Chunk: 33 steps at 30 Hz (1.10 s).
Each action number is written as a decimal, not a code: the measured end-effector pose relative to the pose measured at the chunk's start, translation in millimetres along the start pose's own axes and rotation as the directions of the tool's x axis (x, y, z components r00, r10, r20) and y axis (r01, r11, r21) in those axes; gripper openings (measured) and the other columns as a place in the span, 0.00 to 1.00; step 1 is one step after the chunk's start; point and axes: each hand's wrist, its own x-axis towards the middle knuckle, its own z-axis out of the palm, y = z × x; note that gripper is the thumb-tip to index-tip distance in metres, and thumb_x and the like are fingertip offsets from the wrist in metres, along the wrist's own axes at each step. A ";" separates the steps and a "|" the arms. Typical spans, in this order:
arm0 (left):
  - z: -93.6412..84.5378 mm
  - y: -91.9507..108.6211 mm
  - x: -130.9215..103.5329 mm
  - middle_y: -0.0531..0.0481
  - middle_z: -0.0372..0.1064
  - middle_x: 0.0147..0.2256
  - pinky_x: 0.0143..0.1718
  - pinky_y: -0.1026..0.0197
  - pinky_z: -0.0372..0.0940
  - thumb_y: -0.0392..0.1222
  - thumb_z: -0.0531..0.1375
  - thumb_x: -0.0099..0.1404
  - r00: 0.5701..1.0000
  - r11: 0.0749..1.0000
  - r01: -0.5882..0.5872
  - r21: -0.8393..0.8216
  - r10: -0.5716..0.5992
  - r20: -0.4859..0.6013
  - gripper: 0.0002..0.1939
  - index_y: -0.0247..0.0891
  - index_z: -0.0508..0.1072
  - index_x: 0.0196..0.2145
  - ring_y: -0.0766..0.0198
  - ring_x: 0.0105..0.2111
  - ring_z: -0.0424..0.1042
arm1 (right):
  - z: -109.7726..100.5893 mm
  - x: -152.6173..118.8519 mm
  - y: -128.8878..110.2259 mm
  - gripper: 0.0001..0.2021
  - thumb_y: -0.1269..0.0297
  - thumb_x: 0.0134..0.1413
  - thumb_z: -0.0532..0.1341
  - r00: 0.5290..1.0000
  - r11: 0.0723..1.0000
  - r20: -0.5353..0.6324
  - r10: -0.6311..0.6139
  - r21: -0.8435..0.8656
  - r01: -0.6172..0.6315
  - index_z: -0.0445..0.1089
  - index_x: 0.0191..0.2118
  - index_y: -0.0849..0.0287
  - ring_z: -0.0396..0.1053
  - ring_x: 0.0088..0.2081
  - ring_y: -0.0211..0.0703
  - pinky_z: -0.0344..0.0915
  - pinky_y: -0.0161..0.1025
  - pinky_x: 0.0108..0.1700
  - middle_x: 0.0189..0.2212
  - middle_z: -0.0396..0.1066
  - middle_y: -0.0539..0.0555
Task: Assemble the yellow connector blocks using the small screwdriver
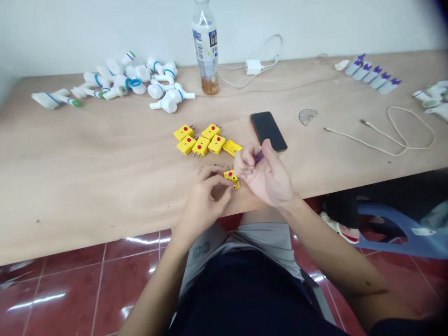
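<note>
Near the table's front edge my left hand (210, 191) has its thumb and fingers closed on a small yellow piece (236, 185). Just behind that piece lies a yellow block with a red dot (230, 175), close to my fingertips. My right hand (268, 175) is raised to the right, palm up, its curled fingers and thumb around a thin dark purple object (259, 157), partly hidden. Beyond my hands several yellow blocks (200, 146) with red dots and metal pins stand grouped, and an open yellow shell (232, 148) lies at their right end.
A black phone (269, 131) lies behind my right hand. Further back are a bottle (209, 60), white fittings (170, 100), a charger (254, 66), a metal protractor (307, 117), a white cable (406, 145) and grey-purple pieces (373, 74). A blue stool (402, 233) stands right.
</note>
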 end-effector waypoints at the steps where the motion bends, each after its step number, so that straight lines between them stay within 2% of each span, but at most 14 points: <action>1: -0.1 0.1 0.1 0.42 0.80 0.55 0.66 0.38 0.76 0.36 0.70 0.74 1.000 1.000 0.000 0.000 0.000 0.003 0.04 0.44 0.85 0.43 0.47 0.59 0.81 | 0.4 0.2 -0.3 0.37 0.22 0.66 0.65 1.000 1.000 0.001 0.003 -0.008 -0.003 0.64 0.26 0.54 0.48 0.29 0.40 0.56 0.40 0.33 0.26 0.51 0.46; 5: -0.5 1.3 0.4 0.42 0.79 0.56 0.67 0.37 0.75 0.37 0.69 0.75 1.000 1.000 0.009 -0.006 -0.009 0.014 0.03 0.44 0.84 0.43 0.46 0.60 0.80 | 0.6 0.1 -1.2 0.37 0.21 0.63 0.66 0.998 0.999 0.061 0.015 -0.033 -0.013 0.71 0.28 0.55 0.51 0.30 0.41 0.57 0.41 0.33 0.27 0.55 0.48; 10: -0.5 2.0 -0.3 0.43 0.80 0.55 0.65 0.37 0.76 0.38 0.70 0.75 1.000 1.000 0.015 0.006 -0.015 0.009 0.03 0.45 0.84 0.45 0.46 0.59 0.81 | -1.9 -2.0 -0.7 0.27 0.35 0.69 0.71 0.983 0.988 0.166 -0.081 -0.114 0.101 0.78 0.31 0.55 0.63 0.32 0.43 0.64 0.44 0.38 0.30 0.68 0.52; 12: 0.0 1.3 -0.4 0.42 0.80 0.56 0.65 0.38 0.76 0.38 0.69 0.75 1.000 1.000 0.007 0.004 -0.007 0.000 0.03 0.45 0.84 0.45 0.46 0.60 0.80 | -2.4 -2.7 -0.2 0.23 0.39 0.72 0.70 0.978 0.986 0.185 -0.094 -0.121 0.118 0.82 0.37 0.55 0.60 0.31 0.42 0.61 0.42 0.36 0.28 0.64 0.50; 15: 0.9 0.9 -0.2 0.42 0.79 0.56 0.66 0.37 0.75 0.38 0.69 0.75 1.000 1.000 -0.001 -0.008 0.001 -0.002 0.03 0.44 0.84 0.44 0.45 0.61 0.79 | -2.1 -3.6 1.2 0.22 0.42 0.77 0.66 0.980 0.989 0.181 -0.084 -0.103 0.104 0.85 0.42 0.56 0.54 0.30 0.40 0.56 0.41 0.34 0.26 0.57 0.48; 19: 0.9 3.0 0.3 0.42 0.80 0.56 0.66 0.38 0.75 0.36 0.69 0.74 1.000 1.000 0.022 -0.021 -0.022 0.014 0.05 0.45 0.83 0.44 0.46 0.60 0.80 | -1.3 -5.1 3.4 0.18 0.46 0.71 0.73 0.982 0.983 0.140 -0.126 -0.114 0.143 0.82 0.36 0.55 0.62 0.31 0.40 0.61 0.41 0.35 0.28 0.67 0.50; 24: 0.3 4.7 0.4 0.41 0.79 0.57 0.67 0.36 0.74 0.36 0.69 0.74 1.000 0.999 0.030 -0.015 -0.030 0.009 0.04 0.44 0.83 0.43 0.44 0.62 0.78 | 0.5 -4.5 2.8 0.21 0.40 0.72 0.71 0.991 0.988 0.110 -0.077 -0.124 0.090 0.86 0.43 0.55 0.58 0.30 0.39 0.58 0.40 0.33 0.27 0.62 0.48; 28: 0.6 4.9 0.3 0.42 0.80 0.56 0.66 0.35 0.74 0.35 0.69 0.74 0.999 0.999 0.043 -0.014 -0.042 0.027 0.06 0.45 0.83 0.45 0.44 0.61 0.78 | 2.4 -4.1 2.8 0.16 0.47 0.70 0.74 0.981 0.979 0.150 -0.126 -0.142 0.148 0.84 0.37 0.54 0.63 0.31 0.39 0.62 0.41 0.34 0.31 0.71 0.51; 31: 1.0 5.0 -0.1 0.42 0.80 0.56 0.67 0.35 0.73 0.36 0.68 0.74 0.999 0.999 0.040 -0.009 -0.040 0.017 0.04 0.44 0.83 0.43 0.43 0.62 0.78 | 4.0 -4.6 3.4 0.18 0.43 0.71 0.72 0.987 0.983 0.114 -0.111 -0.132 0.125 0.86 0.43 0.54 0.57 0.29 0.38 0.61 0.39 0.33 0.27 0.62 0.47; 33: 1.1 5.1 -0.3 0.42 0.79 0.57 0.68 0.34 0.73 0.36 0.68 0.74 0.999 0.999 0.038 -0.014 -0.038 0.011 0.04 0.44 0.83 0.43 0.44 0.61 0.78 | 4.6 -5.5 3.9 0.20 0.40 0.71 0.71 0.988 0.979 0.104 -0.118 -0.154 0.133 0.86 0.42 0.54 0.57 0.29 0.39 0.62 0.40 0.33 0.26 0.61 0.48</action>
